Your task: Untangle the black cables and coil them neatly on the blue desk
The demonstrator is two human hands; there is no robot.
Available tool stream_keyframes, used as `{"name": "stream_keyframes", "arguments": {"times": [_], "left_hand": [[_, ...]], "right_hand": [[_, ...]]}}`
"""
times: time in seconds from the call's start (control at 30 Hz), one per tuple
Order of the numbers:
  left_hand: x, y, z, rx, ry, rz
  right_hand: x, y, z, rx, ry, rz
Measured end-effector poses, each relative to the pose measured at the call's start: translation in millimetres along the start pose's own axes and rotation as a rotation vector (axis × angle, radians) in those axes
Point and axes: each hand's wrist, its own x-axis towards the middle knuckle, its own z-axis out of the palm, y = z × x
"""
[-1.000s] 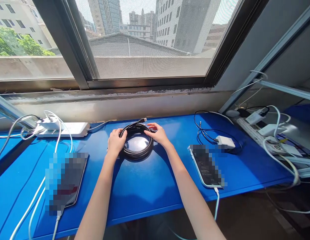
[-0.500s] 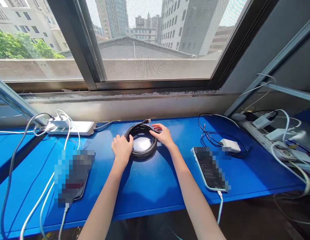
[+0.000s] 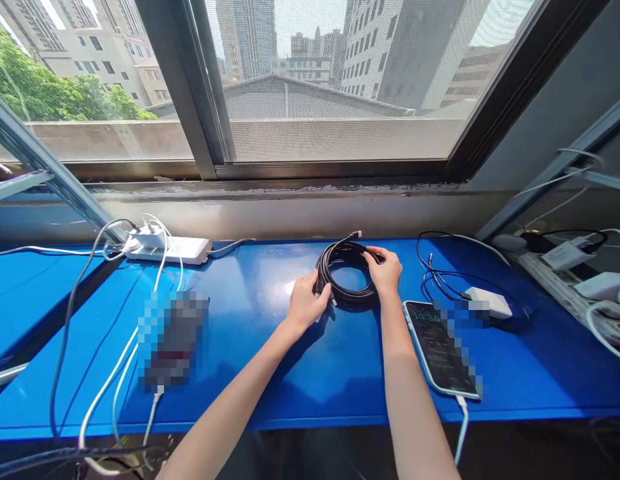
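Observation:
A coiled black cable (image 3: 346, 292) lies on the blue table (image 3: 270, 353) near the wall, with one plug end sticking up at its far side. My left hand (image 3: 307, 305) grips the coil's near-left edge, fingers curled round the strands. My right hand (image 3: 387, 269) holds the coil's right side, fingers closed over it. The coil appears tilted, its left side lifted slightly off the table.
A phone (image 3: 441, 347) on a white lead lies just right of my right arm. Another phone (image 3: 173, 337) lies at the left with white cables. A white power strip (image 3: 170, 248) sits at the back left; a white charger (image 3: 487, 301) with black wire at the right.
The coil and both hands have shifted right, closer to the right phone. My left hand went from resting on the coil to gripping it. My view has panned left.

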Motion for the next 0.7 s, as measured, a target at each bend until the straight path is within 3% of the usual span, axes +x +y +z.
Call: {"name": "stream_keyframes", "arguments": {"times": [0.23,0.37,0.53,0.7], "left_hand": [[3.1,-16.7,15.5,-0.145,-0.197,0.199],[2.4,-20.3,16.3,-0.134,-0.234,0.236],[3.6,-16.1,9.4,-0.151,-0.148,0.201],[3.1,-13.7,1.3,-0.124,0.043,0.323]], "right_hand": [[2.2,15.9,-16.8,-0.045,0.184,0.036],[1.0,14.2,-18.8,-0.019,0.262,0.068],[0.2,3.7,-24.4,0.115,0.344,0.089],[-1.4,-7.9,-29.4,0.416,0.288,0.105]]}}
